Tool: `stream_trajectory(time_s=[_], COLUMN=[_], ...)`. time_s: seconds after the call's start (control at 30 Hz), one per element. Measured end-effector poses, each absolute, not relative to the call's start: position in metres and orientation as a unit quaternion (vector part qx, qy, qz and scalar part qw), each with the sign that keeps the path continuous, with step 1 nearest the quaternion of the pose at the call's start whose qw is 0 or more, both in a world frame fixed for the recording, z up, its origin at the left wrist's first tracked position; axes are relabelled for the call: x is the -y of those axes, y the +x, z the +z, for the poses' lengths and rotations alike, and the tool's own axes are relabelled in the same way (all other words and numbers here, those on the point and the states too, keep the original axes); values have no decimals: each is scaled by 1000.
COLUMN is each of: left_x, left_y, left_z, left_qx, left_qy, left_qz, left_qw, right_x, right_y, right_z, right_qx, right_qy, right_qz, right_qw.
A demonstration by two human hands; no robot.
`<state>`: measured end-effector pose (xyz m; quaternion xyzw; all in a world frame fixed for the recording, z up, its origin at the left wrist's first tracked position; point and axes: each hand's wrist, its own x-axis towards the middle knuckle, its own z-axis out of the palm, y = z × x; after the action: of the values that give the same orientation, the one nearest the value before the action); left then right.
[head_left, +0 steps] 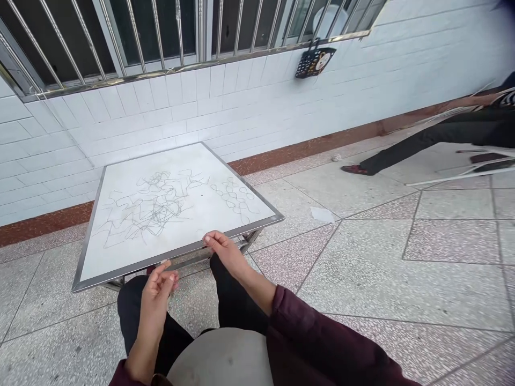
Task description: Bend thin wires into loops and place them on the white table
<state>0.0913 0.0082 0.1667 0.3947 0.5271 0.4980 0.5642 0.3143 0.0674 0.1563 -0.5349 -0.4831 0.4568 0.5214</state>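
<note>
Strands [159, 214], thin as wire, lie tangled on the white counter [193, 155].
Probably light and springy, best taken by a loose end. Left hand [156, 287] and right hand [226, 254] are pinched near the counter's front edge; whether either grip has one, I cannot tell.

No lettering can be read; the print [322, 62] on the hanging basket [307, 66] is unclear.

Window [124, 37]: far side; metal bars [179, 32] across dark panes.
Bag [311, 64]: dark, perforated, hanging at the bars, far right of centre.
Wall [382, 75]: white tile, brown skirting [314, 146] at its foot.
Another person's leg [418, 142]: far right, dark trouser, reddish shoe [357, 170].
White scrap [322, 215]: right, flat on speckled floor [370, 289].
</note>
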Motion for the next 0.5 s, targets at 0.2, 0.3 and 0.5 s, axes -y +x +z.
stream_trajectory(time_s=[0.2,0.3,0.5], left_x=[0,7,7], left_y=[31,7,-21], left_z=[126,103,44], left_qx=[-651,-706,-752], left_qy=[386,396,518], left_qz=[492,471,364], left_qw=[430,352,182], right_x=[-123,-156,-216], right_y=[399,422,428], right_z=[140,135,129], right_qx=[466,471,503], right_qy=[-647,-688,-716], right_qz=[368,333,320], right_qw=[479,441,364])
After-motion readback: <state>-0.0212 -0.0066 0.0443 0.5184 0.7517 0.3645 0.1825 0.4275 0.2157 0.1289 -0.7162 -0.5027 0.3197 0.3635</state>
